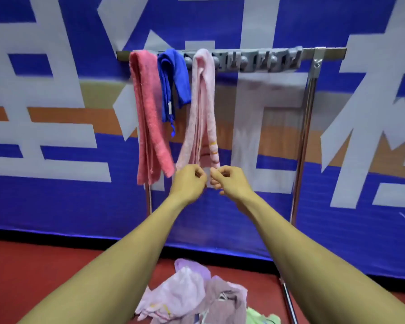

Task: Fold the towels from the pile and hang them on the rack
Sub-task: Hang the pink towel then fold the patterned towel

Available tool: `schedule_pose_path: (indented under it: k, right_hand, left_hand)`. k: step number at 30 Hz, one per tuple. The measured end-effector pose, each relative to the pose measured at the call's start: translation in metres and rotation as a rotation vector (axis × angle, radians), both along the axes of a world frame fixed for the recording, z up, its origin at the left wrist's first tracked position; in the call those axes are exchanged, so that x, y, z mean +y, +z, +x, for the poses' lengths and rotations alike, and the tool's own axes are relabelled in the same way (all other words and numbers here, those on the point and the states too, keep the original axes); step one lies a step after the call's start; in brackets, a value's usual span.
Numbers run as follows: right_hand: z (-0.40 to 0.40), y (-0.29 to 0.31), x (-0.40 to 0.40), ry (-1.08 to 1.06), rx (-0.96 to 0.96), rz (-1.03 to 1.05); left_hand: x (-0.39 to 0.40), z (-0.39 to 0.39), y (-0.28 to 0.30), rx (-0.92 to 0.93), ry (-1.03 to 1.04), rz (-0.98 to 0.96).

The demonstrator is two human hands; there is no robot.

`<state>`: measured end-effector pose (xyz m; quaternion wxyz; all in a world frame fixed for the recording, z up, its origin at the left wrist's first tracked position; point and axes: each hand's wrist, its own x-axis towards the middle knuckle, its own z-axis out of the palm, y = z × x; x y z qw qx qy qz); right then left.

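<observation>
A metal rack (310, 118) with a grey hook bar (255, 60) stands against the wall. Three folded towels hang from it: a coral pink towel (147, 118) at the left, a blue towel (173, 78) beside it, and a pale pink towel (202, 108) third. My left hand (188, 181) pinches the lower left end of the pale pink towel. My right hand (229, 181) pinches its lower right end, the one with orange stripes. A pile of towels (189, 295), lilac, mauve and light green, lies on the red floor below my arms.
A blue banner with large white characters (56, 113) covers the wall behind the rack. Several free hooks remain on the right half of the bar. The rack's foot (289, 302) runs along the red floor at the lower right.
</observation>
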<state>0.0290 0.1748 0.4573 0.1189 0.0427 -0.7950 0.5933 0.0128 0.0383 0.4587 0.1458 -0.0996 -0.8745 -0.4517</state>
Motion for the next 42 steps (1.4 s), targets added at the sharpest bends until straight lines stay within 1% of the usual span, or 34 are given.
schedule_pose_path:
  k: [4, 6, 11, 15, 20, 24, 29, 32, 35, 38, 42]
  right_hand:
    - [0.019, -0.067, 0.005, 0.019, -0.123, 0.037]
    - [0.022, -0.109, 0.005, 0.017, -0.204, 0.05]
    - [0.024, -0.211, 0.0, 0.049, -0.379, 0.045]
    - [0.017, -0.272, 0.0, 0.029, -0.456, 0.08]
    - [0.004, -0.352, 0.001, 0.05, -0.533, 0.194]
    - [-0.007, -0.41, 0.002, 0.029, -0.62, 0.233]
    - [-0.015, -0.466, 0.003, 0.033, -0.69, 0.256]
    - [-0.019, -0.485, 0.005, 0.03, -0.691, 0.289]
    - [-0.02, -0.498, 0.006, 0.023, -0.694, 0.304]
    - [-0.02, -0.5, 0.008, 0.028, -0.688, 0.302]
    - [-0.02, -0.49, 0.01, 0.118, -0.672, 0.323]
  left_hand:
    - [-0.019, 0.015, -0.066, -0.155, 0.018, -0.061]
    - [-0.024, 0.02, -0.103, -0.229, 0.012, -0.085]
    - [-0.015, 0.02, -0.198, -0.371, 0.013, -0.094]
    - [-0.004, 0.007, -0.272, -0.469, 0.004, -0.143]
    - [0.002, -0.001, -0.365, -0.687, -0.006, -0.215]
    - [0.001, -0.008, -0.437, -0.802, -0.002, -0.231]
    - [0.007, -0.007, -0.482, -0.85, -0.054, -0.323]
    - [0.011, -0.008, -0.504, -0.872, -0.084, -0.364]
    - [0.013, -0.008, -0.517, -0.907, -0.096, -0.352]
    - [0.012, -0.008, -0.519, -0.926, -0.098, -0.313]
    - [0.012, -0.012, -0.495, -0.953, -0.093, -0.22]
